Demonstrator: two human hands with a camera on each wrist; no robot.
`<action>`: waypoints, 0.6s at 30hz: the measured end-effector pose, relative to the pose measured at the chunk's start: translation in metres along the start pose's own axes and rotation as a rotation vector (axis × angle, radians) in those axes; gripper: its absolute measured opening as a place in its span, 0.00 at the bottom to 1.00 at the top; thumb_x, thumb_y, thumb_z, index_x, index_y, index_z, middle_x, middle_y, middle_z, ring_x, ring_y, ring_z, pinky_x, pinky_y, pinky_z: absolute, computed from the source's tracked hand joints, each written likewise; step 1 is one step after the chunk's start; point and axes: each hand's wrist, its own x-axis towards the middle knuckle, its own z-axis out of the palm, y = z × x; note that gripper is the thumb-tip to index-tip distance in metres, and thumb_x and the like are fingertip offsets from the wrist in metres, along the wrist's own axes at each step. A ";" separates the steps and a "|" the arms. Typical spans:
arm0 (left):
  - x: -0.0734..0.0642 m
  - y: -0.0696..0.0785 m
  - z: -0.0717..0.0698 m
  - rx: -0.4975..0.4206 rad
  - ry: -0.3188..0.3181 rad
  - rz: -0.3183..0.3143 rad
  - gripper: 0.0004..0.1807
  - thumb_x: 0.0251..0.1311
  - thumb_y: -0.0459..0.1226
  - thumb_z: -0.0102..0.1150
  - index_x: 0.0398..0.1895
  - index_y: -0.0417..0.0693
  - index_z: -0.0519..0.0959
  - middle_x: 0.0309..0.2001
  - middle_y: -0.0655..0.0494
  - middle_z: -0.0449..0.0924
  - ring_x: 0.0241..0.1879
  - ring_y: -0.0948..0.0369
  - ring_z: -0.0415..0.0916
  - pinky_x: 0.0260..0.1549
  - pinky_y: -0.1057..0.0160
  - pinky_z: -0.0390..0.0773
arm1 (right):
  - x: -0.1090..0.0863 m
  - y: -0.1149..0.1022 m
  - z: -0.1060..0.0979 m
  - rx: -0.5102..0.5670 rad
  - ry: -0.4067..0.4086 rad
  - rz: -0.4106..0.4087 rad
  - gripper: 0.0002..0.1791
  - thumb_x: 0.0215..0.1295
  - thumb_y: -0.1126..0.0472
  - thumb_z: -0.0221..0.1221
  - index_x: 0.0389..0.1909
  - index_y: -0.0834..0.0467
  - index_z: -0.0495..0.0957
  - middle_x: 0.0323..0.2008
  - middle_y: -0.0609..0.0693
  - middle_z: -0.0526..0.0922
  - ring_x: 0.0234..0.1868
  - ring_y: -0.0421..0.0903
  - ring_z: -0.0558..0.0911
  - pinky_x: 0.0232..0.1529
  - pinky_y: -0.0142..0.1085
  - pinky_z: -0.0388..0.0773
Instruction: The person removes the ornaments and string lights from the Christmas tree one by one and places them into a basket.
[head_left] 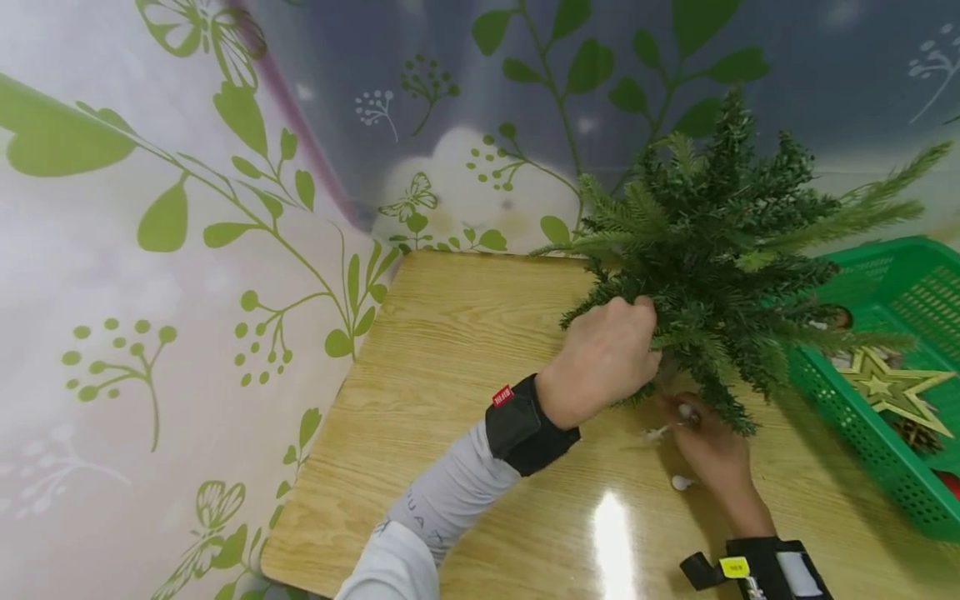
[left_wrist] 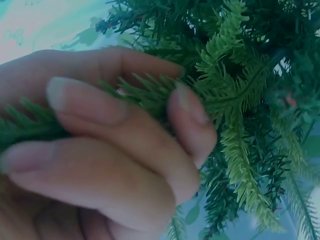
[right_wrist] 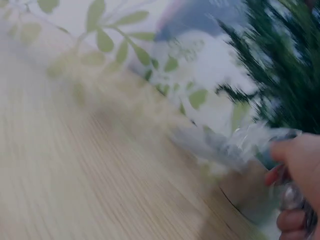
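Observation:
A small artificial Christmas tree point(head_left: 712, 242) with dark and light green needles stands at the right of the table. My left hand point(head_left: 607, 358) is at its left side, the fingers curled round a green branch point(left_wrist: 145, 95) in the left wrist view. Lower down, close under the branches, my right hand point(head_left: 712, 458) grips a strand with small whitish bulbs point(head_left: 686, 412). In the right wrist view clear, shiny parts of that strand point(right_wrist: 290, 196) show between the fingers, blurred. Another whitish bulb point(head_left: 682, 482) hangs or lies beside the right hand.
A green plastic basket point(head_left: 862, 442) stands right of the tree, holding a gold star point(head_left: 881, 383), a pine cone point(head_left: 917, 433) and something red. Behind the wooden table point(head_left: 450, 333) hangs a leaf-patterned cloth point(head_left: 187, 292), which also runs along the left edge.

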 end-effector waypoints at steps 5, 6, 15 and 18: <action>0.004 0.006 0.003 0.010 0.009 -0.008 0.15 0.67 0.48 0.56 0.47 0.47 0.78 0.24 0.59 0.73 0.17 0.67 0.69 0.12 0.71 0.63 | 0.003 -0.019 0.021 -0.064 0.248 0.057 0.14 0.72 0.59 0.51 0.26 0.62 0.69 0.17 0.49 0.62 0.15 0.40 0.59 0.18 0.34 0.58; 0.005 0.008 0.004 0.013 0.012 -0.009 0.14 0.67 0.48 0.57 0.44 0.48 0.79 0.25 0.59 0.74 0.18 0.67 0.70 0.13 0.71 0.65 | 0.004 -0.021 0.024 -0.063 0.275 0.037 0.12 0.70 0.64 0.52 0.26 0.63 0.69 0.17 0.50 0.61 0.15 0.41 0.59 0.18 0.34 0.58; 0.009 0.025 0.005 -0.044 -0.025 -0.011 0.09 0.67 0.47 0.57 0.32 0.54 0.79 0.26 0.62 0.74 0.22 0.68 0.73 0.15 0.72 0.69 | 0.005 -0.023 0.040 -0.154 0.370 -0.029 0.10 0.61 0.68 0.59 0.22 0.61 0.70 0.16 0.49 0.65 0.17 0.43 0.62 0.23 0.37 0.59; 0.008 0.030 -0.001 -0.140 -0.081 0.047 0.12 0.68 0.48 0.55 0.32 0.53 0.78 0.21 0.62 0.72 0.18 0.68 0.72 0.15 0.72 0.69 | 0.005 -0.022 0.040 0.025 0.315 -0.016 0.11 0.67 0.64 0.58 0.24 0.59 0.71 0.20 0.41 0.67 0.21 0.36 0.65 0.25 0.33 0.62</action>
